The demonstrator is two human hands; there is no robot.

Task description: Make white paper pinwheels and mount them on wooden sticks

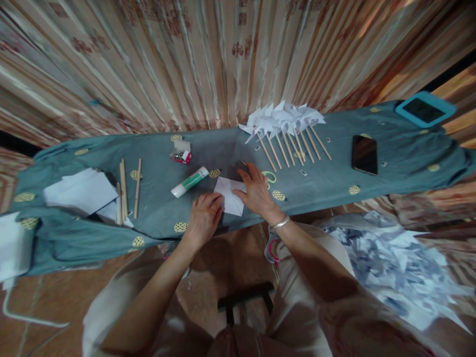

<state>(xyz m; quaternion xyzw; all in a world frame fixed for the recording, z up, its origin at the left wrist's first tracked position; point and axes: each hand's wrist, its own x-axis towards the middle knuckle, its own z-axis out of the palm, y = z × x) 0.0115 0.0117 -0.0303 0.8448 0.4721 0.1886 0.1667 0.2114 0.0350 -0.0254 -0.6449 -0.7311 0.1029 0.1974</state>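
Left hand [204, 218]: reaching forward, palm down, fingers bunched together at the left edge of one folded paper square [231, 203]; whether they pinch it cannot be told. Right hand [256, 192]: palm down, thumb and fingers apart, thumb on the square's right side. The square lies on the cloth between both hands. Beyond: one glue stick [190, 182], one small box [182, 152], at least seven stick-mounted paper pinwheels [284, 120].
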